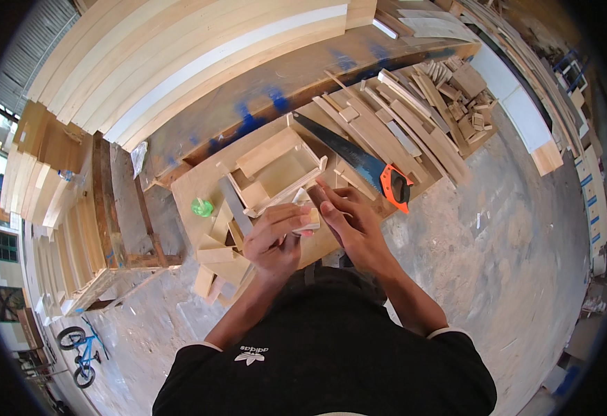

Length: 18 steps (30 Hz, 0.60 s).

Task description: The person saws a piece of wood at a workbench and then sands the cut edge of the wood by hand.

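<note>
My left hand (pixel 274 239) is closed around a small pale piece of wood (pixel 310 220), its fingers bent over the top. Pinched in my right hand (pixel 353 220) is a thin brown strip (pixel 319 197), held against or very close to the pale piece; its exact kind is too small to tell. Just beyond both hands lies a shallow open wooden frame (pixel 286 195) with flat boards inside it. A handsaw (pixel 348 154) with an orange and black handle rests to the right of the frame. Beside the frame's left side is a grey flat strip (pixel 235 204).
The low wooden worktable (pixel 187 191) carries a green bottle-like object (pixel 202 207), offcuts (pixel 220 255) near my left forearm, and long battens (pixel 400 125) at right. Stacked planks (pixel 199 55) stand behind. A blue bicycle (pixel 85 355) is on the floor at lower left.
</note>
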### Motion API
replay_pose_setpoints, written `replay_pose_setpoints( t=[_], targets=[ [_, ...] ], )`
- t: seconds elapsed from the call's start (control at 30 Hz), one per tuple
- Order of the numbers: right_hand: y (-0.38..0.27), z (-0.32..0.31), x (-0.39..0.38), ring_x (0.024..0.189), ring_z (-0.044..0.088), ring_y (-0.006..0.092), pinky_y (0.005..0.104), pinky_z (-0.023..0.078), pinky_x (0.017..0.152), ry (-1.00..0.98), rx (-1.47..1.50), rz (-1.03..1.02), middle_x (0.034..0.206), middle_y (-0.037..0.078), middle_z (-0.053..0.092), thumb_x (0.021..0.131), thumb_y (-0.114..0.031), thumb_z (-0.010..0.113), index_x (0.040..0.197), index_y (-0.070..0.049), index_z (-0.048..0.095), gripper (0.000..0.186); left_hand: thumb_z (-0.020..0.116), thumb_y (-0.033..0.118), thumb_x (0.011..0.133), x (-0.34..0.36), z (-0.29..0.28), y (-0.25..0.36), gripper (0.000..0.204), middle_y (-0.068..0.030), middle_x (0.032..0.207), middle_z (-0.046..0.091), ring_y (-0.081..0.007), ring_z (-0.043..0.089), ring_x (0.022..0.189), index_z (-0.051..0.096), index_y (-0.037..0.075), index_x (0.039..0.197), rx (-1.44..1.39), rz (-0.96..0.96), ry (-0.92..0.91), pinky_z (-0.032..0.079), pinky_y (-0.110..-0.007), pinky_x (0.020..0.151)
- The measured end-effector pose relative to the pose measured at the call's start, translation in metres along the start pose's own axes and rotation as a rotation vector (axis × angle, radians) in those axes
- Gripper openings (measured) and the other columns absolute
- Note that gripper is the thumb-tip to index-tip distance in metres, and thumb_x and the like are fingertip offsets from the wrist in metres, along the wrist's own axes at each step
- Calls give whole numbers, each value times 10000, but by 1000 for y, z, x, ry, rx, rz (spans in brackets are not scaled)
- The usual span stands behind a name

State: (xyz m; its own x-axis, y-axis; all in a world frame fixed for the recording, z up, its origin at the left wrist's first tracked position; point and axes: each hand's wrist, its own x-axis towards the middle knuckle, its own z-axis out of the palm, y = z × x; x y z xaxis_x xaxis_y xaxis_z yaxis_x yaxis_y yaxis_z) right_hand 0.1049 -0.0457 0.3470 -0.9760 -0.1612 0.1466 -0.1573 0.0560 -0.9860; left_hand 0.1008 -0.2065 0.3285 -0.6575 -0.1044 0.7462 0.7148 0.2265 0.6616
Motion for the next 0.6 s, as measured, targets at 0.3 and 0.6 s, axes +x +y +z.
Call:
replay_pose_setpoints(
  t=[0.3, 0.6],
  targets=[
    [-8, -7, -13, 1099, 514, 233, 336, 410, 947, 17, 38, 14, 1222, 172, 496, 958, -181, 526, 1397, -13, 499, 471, 688, -169, 714, 6, -6, -8, 261, -138, 948, 701, -274, 675, 841, 672, 12, 902, -21, 87, -89, 544, -351, 745],
    [-4, 1, -6, 1104, 523, 247, 338, 441, 918, 119, -82, -460, 1223, 187, 507, 973, -225, 535, 1380, 10, 506, 471, 665, -157, 777, -4, 6, -6, 218, -153, 998, 695, -244, 675, 942, 689, -5, 931, -215, -203, 43, 553, -319, 785]
  ],
)
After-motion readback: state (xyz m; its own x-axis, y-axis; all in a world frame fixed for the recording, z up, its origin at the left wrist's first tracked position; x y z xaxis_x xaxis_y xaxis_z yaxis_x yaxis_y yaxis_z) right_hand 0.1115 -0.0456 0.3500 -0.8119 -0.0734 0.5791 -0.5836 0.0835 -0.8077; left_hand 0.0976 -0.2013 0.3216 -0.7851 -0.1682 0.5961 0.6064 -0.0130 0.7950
